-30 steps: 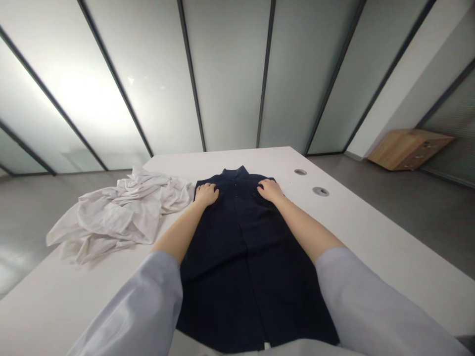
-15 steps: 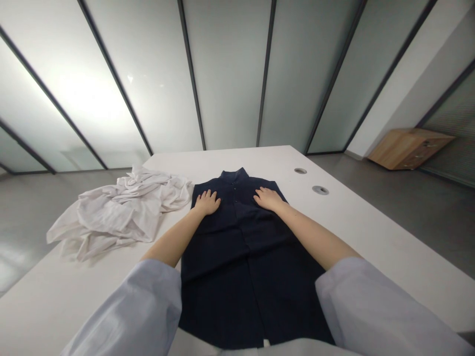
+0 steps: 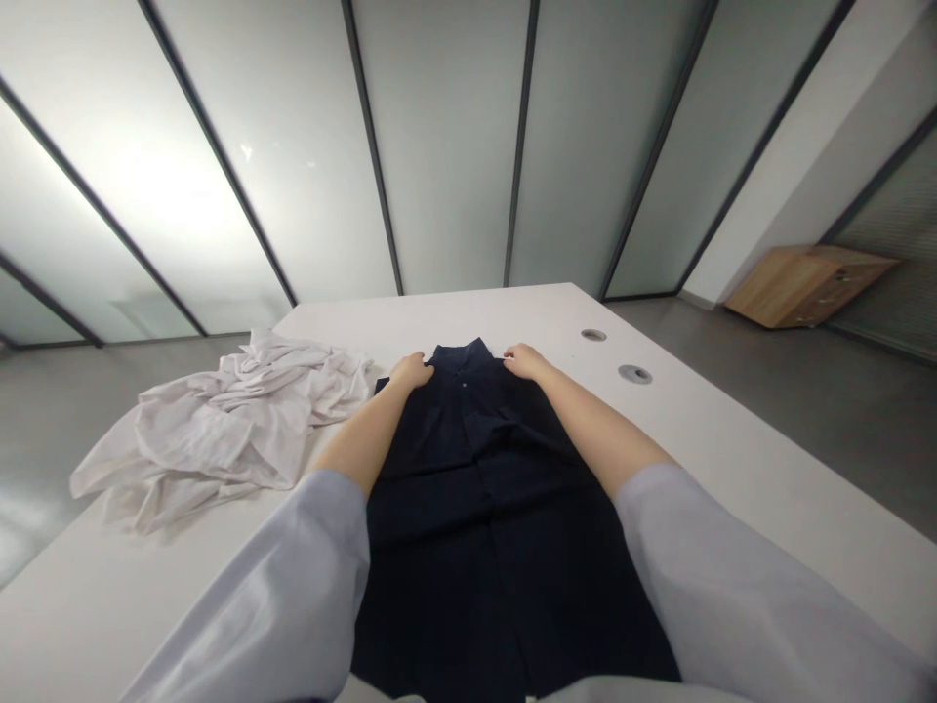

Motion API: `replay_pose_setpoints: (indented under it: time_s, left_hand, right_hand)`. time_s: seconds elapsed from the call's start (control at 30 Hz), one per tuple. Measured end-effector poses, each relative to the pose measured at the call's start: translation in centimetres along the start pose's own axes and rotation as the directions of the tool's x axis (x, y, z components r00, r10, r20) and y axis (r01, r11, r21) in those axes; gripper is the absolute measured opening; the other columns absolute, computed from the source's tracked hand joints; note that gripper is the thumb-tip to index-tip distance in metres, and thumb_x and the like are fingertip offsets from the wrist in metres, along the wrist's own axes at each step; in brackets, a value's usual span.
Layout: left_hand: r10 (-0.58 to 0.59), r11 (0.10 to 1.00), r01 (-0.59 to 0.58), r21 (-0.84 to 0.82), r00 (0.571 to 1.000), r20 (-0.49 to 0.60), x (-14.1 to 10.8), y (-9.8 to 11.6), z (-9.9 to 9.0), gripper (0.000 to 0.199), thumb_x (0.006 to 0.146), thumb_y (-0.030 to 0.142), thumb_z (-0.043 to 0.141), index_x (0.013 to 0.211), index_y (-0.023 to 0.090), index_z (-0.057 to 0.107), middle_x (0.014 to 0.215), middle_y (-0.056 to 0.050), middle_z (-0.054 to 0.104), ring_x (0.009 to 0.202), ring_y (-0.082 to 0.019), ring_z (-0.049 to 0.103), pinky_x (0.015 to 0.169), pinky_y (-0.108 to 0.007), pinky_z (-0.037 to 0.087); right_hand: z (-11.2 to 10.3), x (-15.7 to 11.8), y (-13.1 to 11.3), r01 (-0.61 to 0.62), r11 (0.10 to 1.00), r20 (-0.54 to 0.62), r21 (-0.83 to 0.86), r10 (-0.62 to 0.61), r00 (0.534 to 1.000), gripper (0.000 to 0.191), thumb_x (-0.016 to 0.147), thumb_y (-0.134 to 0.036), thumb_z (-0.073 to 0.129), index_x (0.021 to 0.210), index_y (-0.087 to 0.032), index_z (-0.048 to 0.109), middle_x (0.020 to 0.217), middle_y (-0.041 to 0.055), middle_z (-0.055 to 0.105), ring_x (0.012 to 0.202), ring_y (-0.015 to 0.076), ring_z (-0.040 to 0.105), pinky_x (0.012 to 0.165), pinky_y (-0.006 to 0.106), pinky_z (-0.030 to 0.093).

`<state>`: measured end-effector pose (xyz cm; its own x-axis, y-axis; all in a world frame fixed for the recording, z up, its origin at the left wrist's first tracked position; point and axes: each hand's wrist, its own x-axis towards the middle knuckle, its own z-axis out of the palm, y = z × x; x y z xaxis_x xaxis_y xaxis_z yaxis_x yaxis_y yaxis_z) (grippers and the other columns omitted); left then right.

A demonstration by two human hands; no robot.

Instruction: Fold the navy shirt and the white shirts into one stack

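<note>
Laid front up along the centre of the frame, from just above the middle down to the bottom edge, a dark navy shirt, collar towards the top; marked below the collar by a small pale button, and crossed in the centre by shallow creases; held by both shoulders, one on each side of the collar. Gripping just left of centre, with the left hand, the shoulder cloth in a narrow hold, thumb on the near side, other fingers mostly hidden; gripping just right of centre, with the right hand, the opposite shoulder in a similarly narrow pinch, fingertips close together at the cloth's edge; cannot tell the exact depth of either hold. Reaching in from the lower left and lower right, forearms in pale sleeves. Heaped at middle left, near the left forearm and just beside the shirt, a crumpled white cloth; spread beneath everything, a white table, set at right of centre with two round grommets; standing at the right edge, on grey floor, a wooden cabinet; filling the top of the frame, frosted panels between dark bars.
</note>
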<state>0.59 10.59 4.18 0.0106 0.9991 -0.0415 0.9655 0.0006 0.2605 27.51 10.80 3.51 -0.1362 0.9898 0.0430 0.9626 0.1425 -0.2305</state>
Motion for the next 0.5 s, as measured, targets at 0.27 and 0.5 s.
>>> replay_pose_setpoints:
  time_s: [0.27, 0.5]
  left_hand:
    - [-0.091, 0.987, 0.096, -0.131, 0.995, 0.045, 2.7, -0.4, 1.8, 0.034, 0.072, 0.029, 0.065, 0.103, 0.015, 0.067, 0.110, -0.020, 0.070, 0.108, -0.033, 0.064, 0.083, -0.036, 0.050]
    - [-0.068, 0.946, 0.035, -0.323, 0.993, -0.093, 3.4, -0.9, 1.9, 0.030, 0.082, 0.023, 0.051, 0.111, 0.020, 0.058, 0.087, -0.004, 0.072, 0.079, -0.017, 0.067, 0.071, -0.027, 0.050]
  right_hand:
    - [2.0, 2.2, -1.0, -0.042, 0.999, 0.040, 0.023, 0.041, 0.998, 0.035, 0.079, -0.013, 0.056, 0.111, -0.017, 0.071, 0.110, 0.0114, 0.071, 0.102, 0.0231, 0.064, 0.086, 0.027, 0.047]
    - [0.9, 1.1, -1.4, -0.093, 0.994, -0.264, 0.053, 0.104, 0.959, 0.035, 0.086, -0.018, 0.048, 0.116, -0.019, 0.068, 0.123, 0.0128, 0.062, 0.104, 0.0247, 0.062, 0.088, 0.030, 0.047]
